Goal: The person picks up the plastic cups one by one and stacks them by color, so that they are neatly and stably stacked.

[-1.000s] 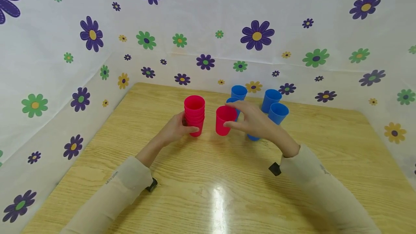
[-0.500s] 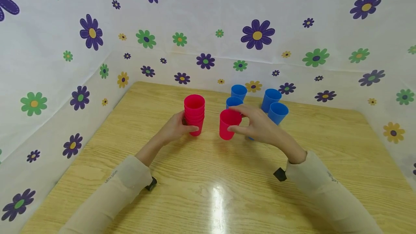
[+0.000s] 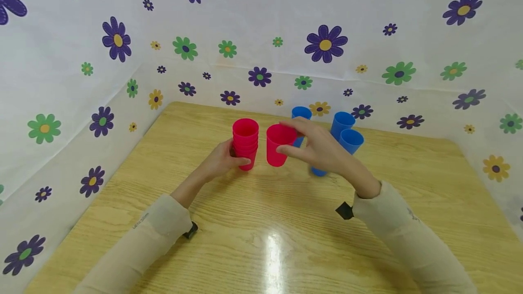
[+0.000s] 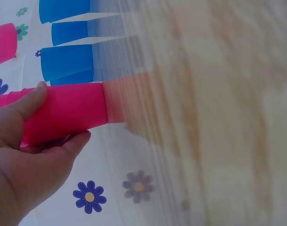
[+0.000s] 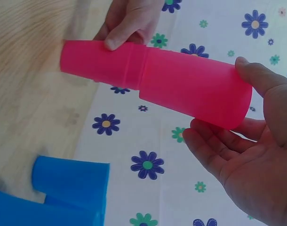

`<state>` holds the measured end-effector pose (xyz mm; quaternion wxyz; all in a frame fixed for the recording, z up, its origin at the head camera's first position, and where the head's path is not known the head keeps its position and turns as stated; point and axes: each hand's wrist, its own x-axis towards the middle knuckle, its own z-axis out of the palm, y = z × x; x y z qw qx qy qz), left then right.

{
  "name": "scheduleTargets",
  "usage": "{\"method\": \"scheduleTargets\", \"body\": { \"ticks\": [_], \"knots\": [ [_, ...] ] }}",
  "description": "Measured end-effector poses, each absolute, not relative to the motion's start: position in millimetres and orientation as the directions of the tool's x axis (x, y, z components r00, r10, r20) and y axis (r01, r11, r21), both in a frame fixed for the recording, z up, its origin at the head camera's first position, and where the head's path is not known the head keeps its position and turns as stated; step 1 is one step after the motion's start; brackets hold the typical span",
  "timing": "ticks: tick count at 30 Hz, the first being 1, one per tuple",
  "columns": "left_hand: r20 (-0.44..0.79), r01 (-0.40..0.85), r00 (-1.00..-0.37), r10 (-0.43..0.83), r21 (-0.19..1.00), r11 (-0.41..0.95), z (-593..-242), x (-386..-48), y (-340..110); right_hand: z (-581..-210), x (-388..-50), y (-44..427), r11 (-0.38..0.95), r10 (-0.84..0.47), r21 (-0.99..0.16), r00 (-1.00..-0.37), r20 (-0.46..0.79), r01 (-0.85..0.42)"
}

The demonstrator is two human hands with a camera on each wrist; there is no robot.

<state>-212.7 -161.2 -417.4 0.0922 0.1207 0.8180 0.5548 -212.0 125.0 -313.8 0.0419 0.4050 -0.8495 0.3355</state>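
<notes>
On the far half of the counter (image 3: 229,248), the left grip (image 3: 220,162) curls round an upright stack of red cups (image 3: 246,146); just to its right, the right grip (image 3: 320,149) pinches a single red cup (image 3: 273,149), held in the air. Blue cups (image 3: 351,140) stand farther right.

A glossy wood-grain tabletop (image 3: 237,221) catches a white glare (image 3: 273,262) at six o'clock; daisy-printed white sheeting (image 3: 249,12) rises around it at ten, twelve and two o'clock.
</notes>
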Motion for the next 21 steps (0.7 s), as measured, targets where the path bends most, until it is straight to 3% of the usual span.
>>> {"method": "scheduleTargets", "body": {
  "ticks": [16,21],
  "knots": [
    [0.008,0.124,-0.945,0.327,0.934,0.336,-415,-211,-162,-276,-228,90,0.358,-0.638,-0.561,-0.634,0.437,-0.746],
    [-0.004,0.112,-0.948,0.320,0.932,0.345,-416,-212,-162,-268,-237,80,0.371,-0.615,-0.570,-0.654,0.440,-0.733]
  ]
}}
